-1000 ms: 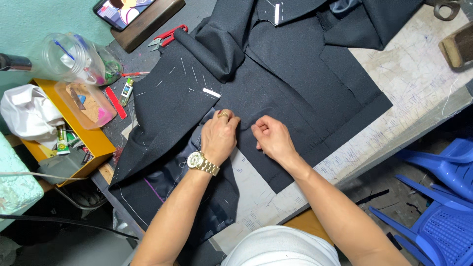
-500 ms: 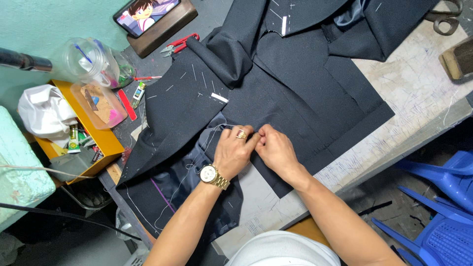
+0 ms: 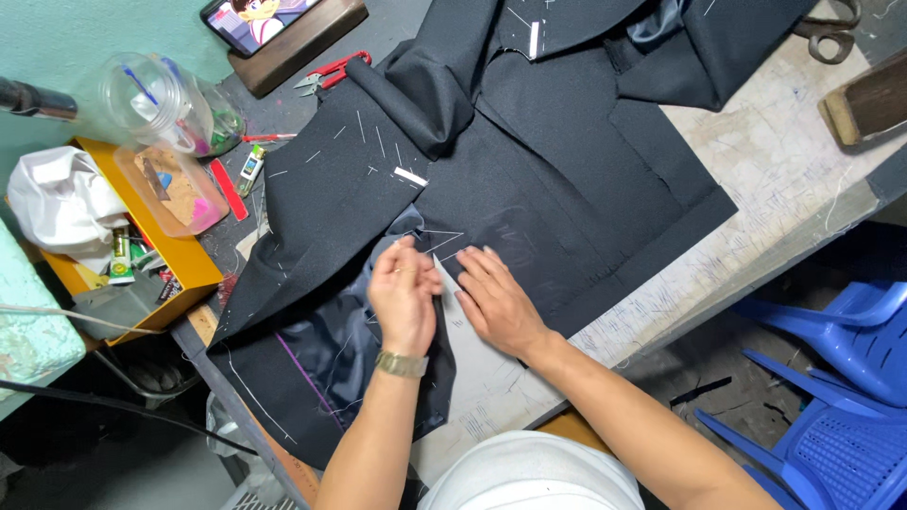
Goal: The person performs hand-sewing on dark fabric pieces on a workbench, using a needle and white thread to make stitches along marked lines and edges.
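Hands close in on the chalk-marked cloth

Fingers of my left hand [image 3: 404, 293] are pinched on a fold of the dark jacket cloth [image 3: 529, 189] near the front edge of the bench [image 3: 775, 161], while my right hand [image 3: 493, 302] lies flat and open, pressing the cloth just beside it. A second ago both hands sat further apart; now they meet at the white chalk lines, so the work has narrowed to that spot. Red snips [image 3: 331, 71] lie untouched near the back edge.
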